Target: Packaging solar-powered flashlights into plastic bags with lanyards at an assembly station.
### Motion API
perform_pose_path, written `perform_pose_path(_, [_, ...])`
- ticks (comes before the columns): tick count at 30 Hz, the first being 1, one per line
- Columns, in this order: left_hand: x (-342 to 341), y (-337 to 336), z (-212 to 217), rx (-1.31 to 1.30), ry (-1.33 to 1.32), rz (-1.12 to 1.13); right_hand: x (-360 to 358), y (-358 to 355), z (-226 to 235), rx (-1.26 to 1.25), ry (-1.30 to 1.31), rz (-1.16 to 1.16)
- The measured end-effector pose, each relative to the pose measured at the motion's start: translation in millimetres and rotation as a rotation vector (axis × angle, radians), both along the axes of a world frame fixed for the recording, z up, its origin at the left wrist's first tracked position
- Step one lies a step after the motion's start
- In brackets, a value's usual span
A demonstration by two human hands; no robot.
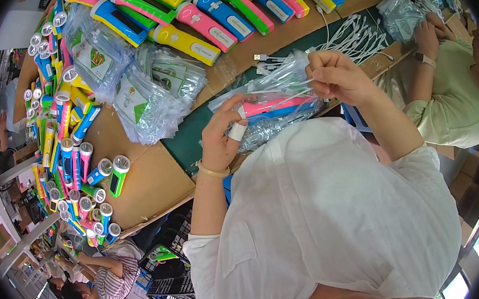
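In front of my chest a pink and blue flashlight [278, 106] lies lengthwise in a clear plastic bag [299, 112]. My left hand [223, 129], with white tape round one finger, is closed on the flashlight's left end. My right hand [337, 76] pinches at the bag's other end, its thumb and finger pressed together on a thin white cable [297, 94]. Part of that cable is hidden by the fingers. Several more clear bags lie beneath the flashlight. Behind my right hand spreads a heap of white USB cables [353, 37].
Rows of colourful flashlights [210, 22] line the table's far side. More flashlights [70, 160] are piled at the left. Stacks of printed plastic bags [145, 98] lie on the cardboard [144, 176]. A co-worker in light green [447, 95] sits close at the right.
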State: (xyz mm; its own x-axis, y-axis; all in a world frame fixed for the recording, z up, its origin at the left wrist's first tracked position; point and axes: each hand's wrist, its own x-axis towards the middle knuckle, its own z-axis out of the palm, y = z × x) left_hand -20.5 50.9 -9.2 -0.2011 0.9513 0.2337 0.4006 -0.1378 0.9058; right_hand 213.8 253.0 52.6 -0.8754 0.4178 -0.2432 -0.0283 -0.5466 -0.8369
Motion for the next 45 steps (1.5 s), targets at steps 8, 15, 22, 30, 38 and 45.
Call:
perform_pose_path(8, [-3, 6, 0, 0.001, -0.084, -0.005, 2, -14, 2, -0.141, 0.050, 0.155])
perform_pose_path(15, [-4, -2, -3, 0.037, -0.049, -0.029, -15, -3, -20, -0.381, -0.085, -0.104])
perform_pose_path(22, [-4, -2, -5, 0.073, -0.017, -0.048, -17, -13, -17, -0.037, -0.061, -0.307])
perform_pose_path(30, [6, -10, 0, -0.077, -0.058, 0.212, -31, -18, -13, 0.437, -0.273, 0.034])
perform_pose_path(38, [7, -17, -2, -0.139, 0.054, 0.264, -57, 7, -31, 0.278, -0.316, -0.092])
perform_pose_path(45, [10, -19, 7, -0.026, 0.117, 0.266, -44, 2, -26, 0.381, -0.385, -0.052])
